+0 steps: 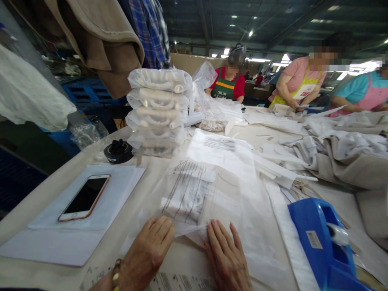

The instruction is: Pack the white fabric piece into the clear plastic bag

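Observation:
My left hand [148, 252] rests on the table with its fingers curled down on the near edge of a clear plastic bag [194, 194] that carries printed text. My right hand [226, 256] lies flat beside it, fingers stretched out and pressing the same bag near its lower edge. Inside the bag a folded white item shows through. More clear bags with printed labels [220, 149] lie spread just beyond it.
A phone [85, 197] lies on white sheets [72, 238] at the left. A stack of packed bags [159, 111] stands behind, with a black tape roll [118, 151] beside it. A blue tape dispenser [327, 242] sits at the right. Beige fabric [348, 161] and three people fill the far side.

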`<state>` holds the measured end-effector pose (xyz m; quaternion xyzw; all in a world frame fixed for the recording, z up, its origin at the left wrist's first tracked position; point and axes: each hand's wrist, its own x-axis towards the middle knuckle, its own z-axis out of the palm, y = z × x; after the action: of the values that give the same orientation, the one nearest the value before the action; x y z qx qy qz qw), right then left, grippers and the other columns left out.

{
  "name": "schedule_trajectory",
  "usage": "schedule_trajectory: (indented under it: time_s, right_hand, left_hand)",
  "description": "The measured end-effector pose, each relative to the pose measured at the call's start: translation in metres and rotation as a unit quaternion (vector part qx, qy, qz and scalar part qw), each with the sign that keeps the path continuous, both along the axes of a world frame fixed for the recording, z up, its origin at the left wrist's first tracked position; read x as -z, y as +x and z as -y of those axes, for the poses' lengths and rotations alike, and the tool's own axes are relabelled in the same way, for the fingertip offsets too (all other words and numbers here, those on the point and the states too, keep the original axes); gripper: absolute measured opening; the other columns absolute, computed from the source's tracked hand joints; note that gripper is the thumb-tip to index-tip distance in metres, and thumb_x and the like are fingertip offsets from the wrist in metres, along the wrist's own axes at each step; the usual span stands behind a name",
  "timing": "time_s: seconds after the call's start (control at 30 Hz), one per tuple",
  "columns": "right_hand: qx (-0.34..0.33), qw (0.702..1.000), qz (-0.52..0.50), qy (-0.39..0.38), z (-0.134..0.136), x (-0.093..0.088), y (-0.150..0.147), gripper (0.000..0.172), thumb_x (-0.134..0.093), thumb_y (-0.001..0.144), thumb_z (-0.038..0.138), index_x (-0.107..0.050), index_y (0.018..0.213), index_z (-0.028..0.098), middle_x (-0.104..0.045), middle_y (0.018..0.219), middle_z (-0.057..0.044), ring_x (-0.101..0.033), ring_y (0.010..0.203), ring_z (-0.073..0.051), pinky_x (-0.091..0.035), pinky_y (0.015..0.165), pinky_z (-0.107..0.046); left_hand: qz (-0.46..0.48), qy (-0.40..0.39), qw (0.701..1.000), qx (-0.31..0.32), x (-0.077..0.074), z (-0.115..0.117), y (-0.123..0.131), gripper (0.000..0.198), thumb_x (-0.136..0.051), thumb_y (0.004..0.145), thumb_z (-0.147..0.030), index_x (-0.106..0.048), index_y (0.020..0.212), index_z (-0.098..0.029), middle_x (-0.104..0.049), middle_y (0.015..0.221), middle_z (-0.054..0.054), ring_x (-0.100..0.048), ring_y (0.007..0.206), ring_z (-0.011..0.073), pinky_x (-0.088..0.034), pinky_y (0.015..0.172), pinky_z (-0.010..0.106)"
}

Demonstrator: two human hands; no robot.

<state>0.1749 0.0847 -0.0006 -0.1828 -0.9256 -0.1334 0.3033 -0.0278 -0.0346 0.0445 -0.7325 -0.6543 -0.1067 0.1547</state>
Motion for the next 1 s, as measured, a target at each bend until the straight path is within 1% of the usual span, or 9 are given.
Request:
schedule_trajectory:
  time_s: [0.17,0.3,0.4,0.47,0.53,0.6,0.8,0.9,1.0]
  right_hand:
    - [-0.012,0.999,0.012,0.038,-0.007,0.015,0.003,0.035,-0.049,0.086,0.021,-0.056,0.117,0.009,-0.060,0.122,-0.012,-0.053,0.117,-0.023,-0.014,0.115,-0.045]
    - [-0.029,0.998,-0.028,0.045,-0.012,0.023,0.003,0.034,-0.049,0.085,0.021,-0.057,0.115,0.007,-0.063,0.117,-0.014,-0.056,0.113,-0.023,-0.018,0.115,-0.045]
    - [-0.030,0.998,-0.009,0.049,-0.013,0.022,0.003,0.036,-0.053,0.083,0.022,-0.057,0.116,0.008,-0.064,0.116,-0.013,-0.060,0.107,-0.023,-0.015,0.116,-0.044]
    - [-0.032,0.998,-0.011,0.062,-0.015,0.021,0.004,0.034,-0.054,0.082,0.021,-0.058,0.114,0.009,-0.065,0.113,-0.013,-0.063,0.102,-0.022,-0.013,0.116,-0.044]
    - [-0.035,0.997,-0.014,0.071,-0.017,0.020,0.004,0.032,-0.054,0.082,0.020,-0.059,0.111,0.010,-0.066,0.111,-0.012,-0.065,0.098,-0.022,-0.011,0.116,-0.045]
    - [-0.042,0.996,-0.012,0.081,-0.019,0.020,0.005,0.030,-0.054,0.082,0.019,-0.060,0.110,0.010,-0.067,0.109,-0.011,-0.066,0.095,-0.021,-0.010,0.116,-0.046]
    - [-0.032,0.998,-0.018,0.048,-0.015,0.024,0.003,0.033,-0.052,0.083,0.020,-0.058,0.113,0.010,-0.065,0.113,-0.011,-0.062,0.103,-0.022,-0.011,0.116,-0.045]
    - [-0.009,0.999,-0.030,0.021,-0.010,0.022,0.001,0.033,-0.049,0.085,0.019,-0.056,0.116,0.011,-0.064,0.116,-0.009,-0.059,0.108,-0.021,-0.011,0.116,-0.045]
    - [0.002,0.999,0.006,0.041,-0.009,0.014,0.002,0.034,-0.049,0.086,0.022,-0.056,0.117,0.011,-0.063,0.119,-0.008,-0.058,0.110,-0.019,-0.006,0.116,-0.043]
  left_hand:
    - [0.048,0.062,0.997,0.019,0.010,0.030,-0.041,0.038,-0.027,0.087,0.001,-0.060,0.098,-0.015,-0.067,0.100,0.006,-0.053,0.103,0.0173,-0.026,0.102,0.037]
    - [0.157,0.011,0.986,0.055,-0.002,0.029,-0.073,0.029,-0.036,0.089,-0.005,-0.060,0.091,-0.021,-0.068,0.097,0.000,-0.053,0.107,0.0141,-0.027,0.103,0.032]
    - [0.338,-0.050,0.940,0.007,-0.016,0.015,-0.084,0.023,-0.042,0.088,-0.019,-0.060,0.074,-0.021,-0.066,0.080,0.000,-0.058,0.090,0.0150,-0.038,0.094,0.029]
    - [0.431,-0.048,0.899,-0.067,-0.019,0.003,-0.084,0.028,-0.042,0.085,-0.031,-0.057,0.064,-0.020,-0.061,0.068,0.001,-0.057,0.072,0.0147,-0.045,0.077,0.026]
    - [0.471,-0.022,0.871,-0.137,-0.014,-0.007,-0.080,0.033,-0.041,0.082,-0.038,-0.053,0.058,-0.019,-0.052,0.056,-0.002,-0.050,0.057,0.0127,-0.043,0.057,0.022]
    - [0.473,0.018,0.862,-0.179,-0.003,-0.015,-0.077,0.033,-0.040,0.082,-0.040,-0.053,0.060,-0.019,-0.045,0.050,-0.004,-0.045,0.049,0.0114,-0.039,0.050,0.021]
    - [0.430,0.105,0.876,-0.194,0.029,-0.021,-0.077,0.032,-0.041,0.081,-0.042,-0.056,0.064,-0.019,-0.053,0.058,-0.001,-0.049,0.058,0.0138,-0.040,0.057,0.023]
    - [0.425,0.129,0.875,-0.194,0.037,-0.023,-0.080,0.029,-0.044,0.080,-0.041,-0.058,0.065,-0.020,-0.056,0.058,-0.001,-0.050,0.056,0.0132,-0.040,0.054,0.022]
    - [0.429,0.156,0.868,-0.195,0.042,-0.028,-0.083,0.029,-0.045,0.079,-0.040,-0.058,0.063,-0.019,-0.055,0.053,-0.003,-0.048,0.050,0.0115,-0.039,0.050,0.020]
